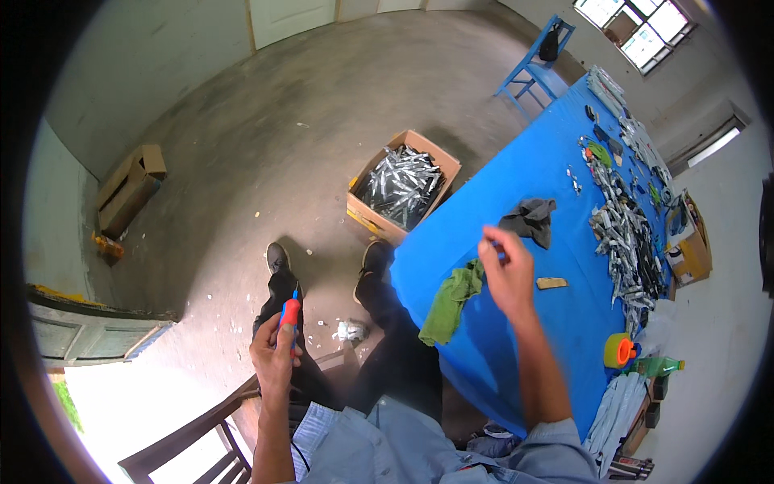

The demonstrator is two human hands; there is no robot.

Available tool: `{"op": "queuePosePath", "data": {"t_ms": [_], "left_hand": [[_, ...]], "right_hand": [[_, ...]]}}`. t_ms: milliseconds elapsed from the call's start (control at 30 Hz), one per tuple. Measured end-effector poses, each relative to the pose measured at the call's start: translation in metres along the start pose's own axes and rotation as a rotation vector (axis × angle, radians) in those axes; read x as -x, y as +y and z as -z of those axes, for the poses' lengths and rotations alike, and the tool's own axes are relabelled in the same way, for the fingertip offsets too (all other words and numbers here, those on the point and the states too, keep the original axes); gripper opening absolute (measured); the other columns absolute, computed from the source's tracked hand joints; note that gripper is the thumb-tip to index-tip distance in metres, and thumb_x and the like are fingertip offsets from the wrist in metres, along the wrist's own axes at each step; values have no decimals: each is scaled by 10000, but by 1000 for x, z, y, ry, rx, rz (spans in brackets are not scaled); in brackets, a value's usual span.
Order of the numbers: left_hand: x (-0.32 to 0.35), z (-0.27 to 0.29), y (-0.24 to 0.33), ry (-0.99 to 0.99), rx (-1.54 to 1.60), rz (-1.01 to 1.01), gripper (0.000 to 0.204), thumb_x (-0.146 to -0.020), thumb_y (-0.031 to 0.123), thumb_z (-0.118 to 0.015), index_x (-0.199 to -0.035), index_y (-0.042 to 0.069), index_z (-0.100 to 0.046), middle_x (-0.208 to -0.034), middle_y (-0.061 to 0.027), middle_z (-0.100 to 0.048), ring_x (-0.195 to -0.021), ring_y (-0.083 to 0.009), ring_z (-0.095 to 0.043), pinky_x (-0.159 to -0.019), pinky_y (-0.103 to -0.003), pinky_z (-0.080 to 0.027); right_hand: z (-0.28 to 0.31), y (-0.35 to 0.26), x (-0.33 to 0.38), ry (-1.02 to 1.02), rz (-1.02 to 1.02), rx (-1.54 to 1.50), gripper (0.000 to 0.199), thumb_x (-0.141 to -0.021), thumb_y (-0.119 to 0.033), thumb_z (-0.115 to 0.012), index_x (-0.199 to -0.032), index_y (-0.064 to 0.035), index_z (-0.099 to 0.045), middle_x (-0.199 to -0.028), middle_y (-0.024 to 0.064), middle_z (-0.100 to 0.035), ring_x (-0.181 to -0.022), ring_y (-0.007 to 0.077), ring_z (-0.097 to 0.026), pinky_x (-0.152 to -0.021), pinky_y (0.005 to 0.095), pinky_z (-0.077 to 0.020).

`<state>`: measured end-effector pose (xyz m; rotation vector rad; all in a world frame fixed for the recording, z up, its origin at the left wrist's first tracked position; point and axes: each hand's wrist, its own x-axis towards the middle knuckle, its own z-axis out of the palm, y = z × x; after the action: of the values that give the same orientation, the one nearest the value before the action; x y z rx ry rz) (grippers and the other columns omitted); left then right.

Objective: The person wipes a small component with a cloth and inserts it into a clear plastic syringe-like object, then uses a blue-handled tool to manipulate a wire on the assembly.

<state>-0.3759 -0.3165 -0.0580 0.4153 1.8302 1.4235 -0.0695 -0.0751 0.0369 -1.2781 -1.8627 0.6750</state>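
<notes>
My left hand (274, 352) is closed round a screwdriver-like tool (289, 313) with a red and blue handle, its thin tip pointing up and away above my lap. Over the blue-covered table (476, 379), my right hand (508, 273) is raised with fingers curled in a pinch. Whatever is between the fingertips, if anything, is too small to make out. A green cloth (453, 305) lies just left of that hand at the table's near edge. Beyond the hand is a crumpled dark grey cloth (530, 221), and a small tan block (552, 283) lies to its right.
A cardboard box (372, 218) full of silvery pieces stands on the floor beside the table. Piles of metal parts (625, 246) line the table's far side. A tape roll (619, 351) and green bottle (659, 367) are at right. A blue chair (538, 74) stands at the far end.
</notes>
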Motion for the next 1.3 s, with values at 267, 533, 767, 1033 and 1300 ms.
{"op": "queuePosePath", "data": {"t_ms": [267, 533, 767, 1033, 1300], "left_hand": [[11, -17, 8, -48, 106, -19, 499, -986, 314, -705, -1340, -20, -596, -887, -84, -671, -577, -87, -599, -435, -203, -447], [31, -56, 46, -205, -28, -183, 479, -951, 244, -722, -1328, -24, -596, -898, -75, -665, -634, -110, -609, -520, -237, -470], [29, -120, 97, -348, -254, -383, 434, -920, 127, -722, -1297, -58, -616, -940, -83, -683, -792, -134, -639, -727, -285, -534], [1, -237, 122, -471, -449, -629, 431, -907, 147, -736, -1285, -40, -646, -1127, -152, -727, -1072, -220, -679, -977, -343, -514], [-34, -334, 106, -374, -745, -875, 433, -898, 194, -727, -1282, 5, -663, -1154, -231, -728, -1112, -332, -698, -975, -430, -522]], "right_hand": [[76, 43, 121, 223, -29, 94, 252, -931, -76, -691, -724, 23, -586, -859, 122, -694, -691, 192, -601, -592, 325, -456], [129, 72, 175, 332, -182, 114, 265, -975, -97, -665, -756, 37, -601, -822, 106, -675, -672, 155, -562, -595, 327, -438], [143, 88, 140, 312, -111, 74, 234, -947, -128, -694, -791, 38, -637, -776, 157, -657, -642, 280, -591, -599, 386, -463], [142, 127, 129, 361, -110, 192, 343, -963, -210, -677, -696, -18, -577, -688, 150, -586, -610, 326, -572, -555, 446, -438], [136, 126, 126, 427, -60, 179, 343, -909, -226, -724, -650, -67, -565, -688, 126, -595, -590, 352, -599, -517, 460, -461]]}}
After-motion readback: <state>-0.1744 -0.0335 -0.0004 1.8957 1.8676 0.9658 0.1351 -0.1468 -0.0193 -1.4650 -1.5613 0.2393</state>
